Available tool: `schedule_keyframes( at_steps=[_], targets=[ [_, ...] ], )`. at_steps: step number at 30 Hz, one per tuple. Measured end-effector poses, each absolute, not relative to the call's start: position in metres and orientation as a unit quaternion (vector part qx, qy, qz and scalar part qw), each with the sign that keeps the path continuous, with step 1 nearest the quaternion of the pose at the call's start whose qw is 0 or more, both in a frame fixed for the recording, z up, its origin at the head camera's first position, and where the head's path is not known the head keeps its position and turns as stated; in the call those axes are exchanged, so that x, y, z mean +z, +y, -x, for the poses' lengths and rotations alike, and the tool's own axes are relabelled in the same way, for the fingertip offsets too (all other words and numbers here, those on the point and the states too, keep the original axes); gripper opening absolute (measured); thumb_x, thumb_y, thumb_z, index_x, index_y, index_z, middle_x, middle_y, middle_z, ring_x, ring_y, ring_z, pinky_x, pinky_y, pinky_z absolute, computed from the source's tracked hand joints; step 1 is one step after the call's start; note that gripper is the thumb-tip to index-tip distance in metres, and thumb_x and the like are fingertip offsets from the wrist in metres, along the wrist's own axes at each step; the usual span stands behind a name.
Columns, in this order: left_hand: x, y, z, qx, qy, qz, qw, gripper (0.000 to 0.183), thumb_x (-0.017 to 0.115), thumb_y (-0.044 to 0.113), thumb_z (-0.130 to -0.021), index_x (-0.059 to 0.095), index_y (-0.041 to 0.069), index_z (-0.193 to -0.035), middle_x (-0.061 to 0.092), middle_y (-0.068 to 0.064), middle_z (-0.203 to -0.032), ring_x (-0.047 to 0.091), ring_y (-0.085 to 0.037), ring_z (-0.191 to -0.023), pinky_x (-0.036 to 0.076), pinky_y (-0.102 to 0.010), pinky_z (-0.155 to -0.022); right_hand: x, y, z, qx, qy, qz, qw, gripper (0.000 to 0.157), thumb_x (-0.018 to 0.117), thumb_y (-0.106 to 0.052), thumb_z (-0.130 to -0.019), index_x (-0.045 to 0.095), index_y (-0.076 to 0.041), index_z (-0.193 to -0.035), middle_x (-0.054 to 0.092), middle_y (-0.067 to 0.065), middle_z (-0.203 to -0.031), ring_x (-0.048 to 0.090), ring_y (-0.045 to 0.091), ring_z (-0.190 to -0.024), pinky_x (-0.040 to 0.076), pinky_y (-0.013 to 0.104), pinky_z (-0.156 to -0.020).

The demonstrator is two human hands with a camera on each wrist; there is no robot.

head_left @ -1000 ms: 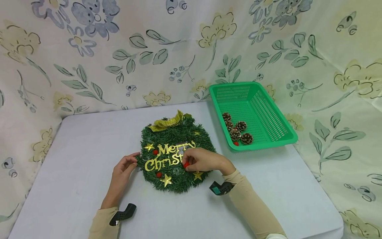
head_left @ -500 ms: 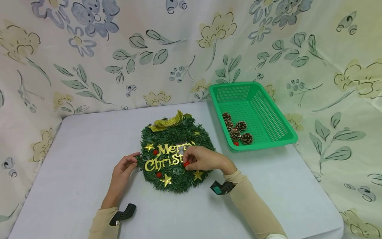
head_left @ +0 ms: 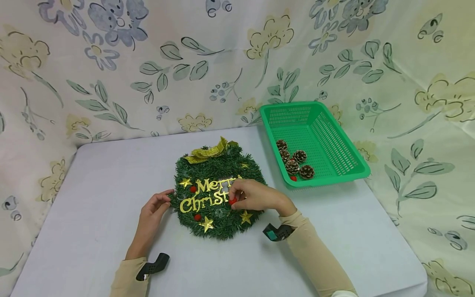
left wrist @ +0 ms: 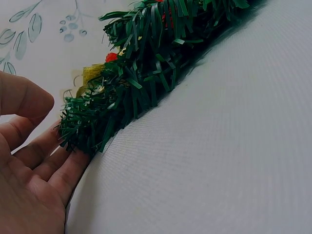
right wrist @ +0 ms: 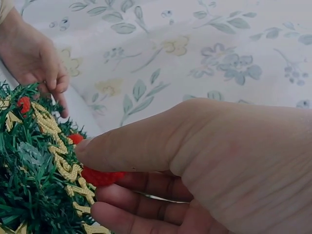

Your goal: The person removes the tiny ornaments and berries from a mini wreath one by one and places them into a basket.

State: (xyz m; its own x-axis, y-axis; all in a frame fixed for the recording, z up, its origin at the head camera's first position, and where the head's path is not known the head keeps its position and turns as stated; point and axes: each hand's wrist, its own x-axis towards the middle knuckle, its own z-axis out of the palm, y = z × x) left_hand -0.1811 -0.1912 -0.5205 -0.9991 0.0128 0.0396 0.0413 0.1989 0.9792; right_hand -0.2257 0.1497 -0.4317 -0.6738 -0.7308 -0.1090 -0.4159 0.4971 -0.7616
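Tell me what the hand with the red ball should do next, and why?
I think the right hand should press the ball gently into the wreath. Its fingers pinch the ball over the wreath, by the gold letters. Other balls already sit there, and the left hand touches the edge, perhaps to steady it.

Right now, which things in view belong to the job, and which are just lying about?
In the job:
right hand, pinching a red ball
left hand, touching the artificial wreath
green plastic basket with pinecones, likely supplies

Seemingly just about:
floral curtain
black wrist cameras
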Motion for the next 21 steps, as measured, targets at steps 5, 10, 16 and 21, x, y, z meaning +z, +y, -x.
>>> schedule_keyframes(
  at_steps=[5, 10, 16, 21],
  targets=[
    [-0.52, -0.191, 0.181, -0.633, -0.774, 0.016, 0.011, 0.022, 0.051, 0.01, -0.106, 0.053, -0.01, -0.116, 0.06, 0.014, -0.132, 0.055, 0.007, -0.12, 0.046, -0.007, -0.092, -0.4308, 0.1513, 0.2265, -0.372, 0.839, 0.335, 0.212, 0.013, 0.073, -0.014, -0.093, 0.063, -0.012, -0.101, 0.061, 0.003, -0.105, 0.064, 0.006, -0.091, 0.056, 0.022, -0.083],
    [-0.5192, -0.1905, 0.181, -0.635, -0.773, 0.016, 0.012, 0.022, 0.051, 0.009, -0.105, 0.053, -0.011, -0.116, 0.06, 0.015, -0.131, 0.055, 0.007, -0.12, 0.046, -0.007, -0.092, -0.4292, 0.1528, 0.2266, -0.374, 0.841, 0.332, 0.209, 0.013, 0.072, -0.015, -0.094, 0.062, -0.012, -0.101, 0.06, 0.003, -0.106, 0.064, 0.007, -0.091, 0.056, 0.022, -0.083],
    [-0.5194, -0.1905, 0.181, -0.64, -0.768, 0.017, 0.013, 0.022, 0.051, 0.008, -0.105, 0.053, -0.011, -0.115, 0.06, 0.015, -0.131, 0.056, 0.007, -0.12, 0.046, -0.007, -0.092, -0.428, 0.1542, 0.227, -0.374, 0.843, 0.331, 0.197, 0.012, 0.072, -0.016, -0.095, 0.063, -0.013, -0.102, 0.059, 0.003, -0.105, 0.064, 0.008, -0.092, 0.056, 0.022, -0.084],
    [-0.5194, -0.1906, 0.181, -0.642, -0.766, 0.018, 0.013, 0.022, 0.051, 0.008, -0.105, 0.052, -0.012, -0.115, 0.06, 0.017, -0.13, 0.056, 0.007, -0.12, 0.046, -0.007, -0.092, -0.4287, 0.1548, 0.228, -0.38, 0.843, 0.333, 0.185, 0.013, 0.071, -0.015, -0.096, 0.062, -0.012, -0.105, 0.061, 0.003, -0.107, 0.064, 0.009, -0.093, 0.056, 0.024, -0.085]
  ],
)
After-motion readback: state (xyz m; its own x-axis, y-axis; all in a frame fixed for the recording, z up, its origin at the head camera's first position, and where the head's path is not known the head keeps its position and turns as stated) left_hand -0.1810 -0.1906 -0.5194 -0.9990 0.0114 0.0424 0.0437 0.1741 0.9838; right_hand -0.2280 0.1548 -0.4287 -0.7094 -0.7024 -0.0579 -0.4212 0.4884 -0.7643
